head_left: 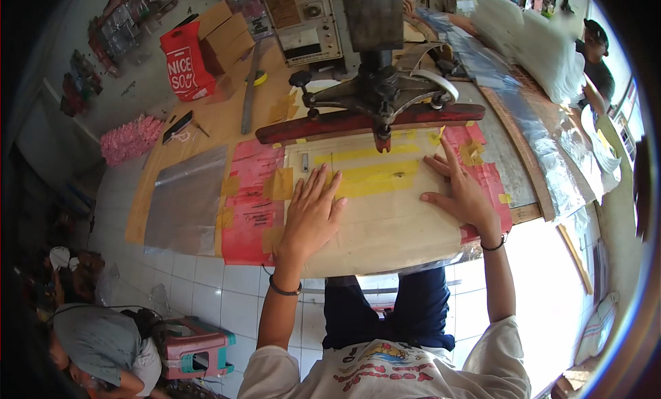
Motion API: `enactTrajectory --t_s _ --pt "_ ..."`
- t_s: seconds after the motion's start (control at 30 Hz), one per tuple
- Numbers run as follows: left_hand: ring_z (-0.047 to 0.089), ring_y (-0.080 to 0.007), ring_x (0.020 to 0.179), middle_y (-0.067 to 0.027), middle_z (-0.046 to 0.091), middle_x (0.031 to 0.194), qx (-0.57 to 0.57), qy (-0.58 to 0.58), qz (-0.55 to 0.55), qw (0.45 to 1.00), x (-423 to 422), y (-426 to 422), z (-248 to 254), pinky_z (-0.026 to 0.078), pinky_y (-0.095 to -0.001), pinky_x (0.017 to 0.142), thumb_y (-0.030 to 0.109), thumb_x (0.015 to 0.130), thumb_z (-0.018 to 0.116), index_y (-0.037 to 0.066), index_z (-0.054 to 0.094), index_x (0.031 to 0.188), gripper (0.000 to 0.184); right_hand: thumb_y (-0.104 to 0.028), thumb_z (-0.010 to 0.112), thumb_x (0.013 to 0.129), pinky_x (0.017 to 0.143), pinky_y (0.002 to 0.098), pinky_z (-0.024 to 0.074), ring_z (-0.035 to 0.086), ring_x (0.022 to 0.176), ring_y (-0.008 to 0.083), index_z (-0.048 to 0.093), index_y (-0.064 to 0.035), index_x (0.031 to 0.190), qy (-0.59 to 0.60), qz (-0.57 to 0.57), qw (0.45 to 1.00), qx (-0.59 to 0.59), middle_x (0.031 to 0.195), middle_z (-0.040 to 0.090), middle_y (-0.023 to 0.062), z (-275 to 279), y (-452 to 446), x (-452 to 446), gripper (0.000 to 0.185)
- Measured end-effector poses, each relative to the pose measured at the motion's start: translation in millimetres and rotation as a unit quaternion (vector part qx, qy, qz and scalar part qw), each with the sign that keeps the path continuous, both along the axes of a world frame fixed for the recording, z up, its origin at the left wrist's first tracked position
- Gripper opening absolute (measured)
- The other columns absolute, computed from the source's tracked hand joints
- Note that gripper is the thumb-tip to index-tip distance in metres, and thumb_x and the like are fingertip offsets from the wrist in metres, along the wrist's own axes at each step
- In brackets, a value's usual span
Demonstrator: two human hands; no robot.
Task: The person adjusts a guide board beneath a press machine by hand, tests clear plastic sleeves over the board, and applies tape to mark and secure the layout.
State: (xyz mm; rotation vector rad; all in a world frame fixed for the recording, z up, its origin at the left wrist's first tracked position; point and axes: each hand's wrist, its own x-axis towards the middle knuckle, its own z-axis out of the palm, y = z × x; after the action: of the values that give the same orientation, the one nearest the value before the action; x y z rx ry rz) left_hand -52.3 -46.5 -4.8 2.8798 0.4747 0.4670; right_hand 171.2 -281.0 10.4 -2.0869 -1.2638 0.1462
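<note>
As we seemingly steady beige sheet (385, 227) at worktable's (231, 123) near edge | left hand (311, 212), right hand (463, 196): fingers splayed, ungrasping

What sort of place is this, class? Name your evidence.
Probably a small workshop, perhaps for plastic goods: a machine with a control panel stands over the worktable, and a clear plastic sheet lies at left.

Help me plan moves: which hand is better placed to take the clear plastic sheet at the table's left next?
Probably the left hand: it rests nearer the clear plastic sheet; the right hand is farther, across the pale panel.
</note>
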Motion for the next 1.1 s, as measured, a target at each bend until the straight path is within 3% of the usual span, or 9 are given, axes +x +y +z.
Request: enactTrajectory --t_s 0.1,0.13,0.33,0.43,0.83,0.93,1.1 --pt "0.035 -0.0336 0.143 -0.0187 0.04 0.153 -0.051 -0.044 0.004 0.998 -1.4 -0.6 2.5 0.023 -0.0465 0.12 0.026 0.099 0.051 0.006 0.05 0.142 0.047 -0.034 0.081 0.079 0.112 0.0434 0.0397 0.045 0.136 0.0349 0.001 -0.011 0.158 -0.022 -0.013 1.0 0.005 0.138 0.059 0.0137 -0.3 -0.4 -1.1 0.114" --pt "0.036 -0.0346 0.142 -0.0186 0.042 0.151 -0.062 -0.053 0.0 0.997 -1.2 0.1 2.6 0.024 -0.0464 0.12 0.026 0.099 0.053 0.006 0.053 0.14 0.046 -0.028 0.081 0.08 0.111 0.0434 0.0406 0.045 0.137 0.0345 0.0 -0.0113 0.158 -0.02 -0.023 1.0 -0.002 0.139 0.058 0.0147 1.4 -1.0 -3.1 0.114" --pt "0.032 -0.0348 0.144 -0.0182 0.039 0.154 -0.052 -0.04 0.008 0.998 -3.6 -10.7 13.6 0.022 -0.046 0.121 0.032 0.096 0.057 0.006 0.052 0.141 0.052 -0.028 0.077 0.083 0.107 0.042 0.0433 0.052 0.13 0.0333 0.033 -0.009 0.148 0.065 0.012 0.997 0.034 0.134 0.06 0.0129 6.1 -10.6 -2.3 0.08" --pt "0.03 -0.0342 0.146 -0.0185 0.037 0.155 -0.064 -0.028 0.003 0.998 -4.9 -11.6 15.5 0.02 -0.0454 0.121 0.031 0.096 0.056 0.006 0.052 0.142 0.052 -0.025 0.077 0.083 0.104 0.0418 0.0453 0.055 0.126 0.032 0.044 -0.0084 0.138 0.034 0.03 0.998 0.049 0.133 0.06 0.0116 1.7 -15.8 0.2 0.066" --pt "0.026 -0.0376 0.146 -0.0187 0.036 0.155 -0.081 -0.042 -0.007 0.996 -7.0 -5.0 10.3 0.018 -0.0464 0.122 0.032 0.097 0.053 0.012 0.054 0.141 0.049 -0.021 0.085 0.073 0.099 0.0401 0.0488 0.06 0.118 0.0292 0.05 -0.0079 0.131 0.075 -0.003 0.996 0.039 0.128 0.06 0.0113 6.2 -17.0 -5.3 0.069" --pt "0.029 -0.0419 0.144 -0.0224 0.037 0.153 -0.079 -0.057 -0.012 0.995 -8.1 -3.2 5.9 0.019 -0.0487 0.121 0.038 0.096 0.052 0.01 0.056 0.139 0.051 -0.016 0.087 0.069 0.1 0.0401 0.0486 0.059 0.121 0.0291 0.05 -0.0081 0.129 0.09 -0.027 0.995 0.024 0.13 0.061 0.0142 7.1 -13.5 -7.6 0.071" --pt "0.029 -0.0418 0.144 -0.0221 0.037 0.153 -0.071 -0.062 -0.016 0.995 -9.9 0.1 2.9 0.02 -0.0488 0.121 0.04 0.096 0.054 0.011 0.056 0.138 0.051 -0.014 0.089 0.067 0.101 0.0407 0.048 0.058 0.124 0.0296 0.048 -0.0084 0.13 0.12 -0.051 0.991 0.024 0.132 0.061 0.0154 6.8 -12.8 -10.0 0.075"
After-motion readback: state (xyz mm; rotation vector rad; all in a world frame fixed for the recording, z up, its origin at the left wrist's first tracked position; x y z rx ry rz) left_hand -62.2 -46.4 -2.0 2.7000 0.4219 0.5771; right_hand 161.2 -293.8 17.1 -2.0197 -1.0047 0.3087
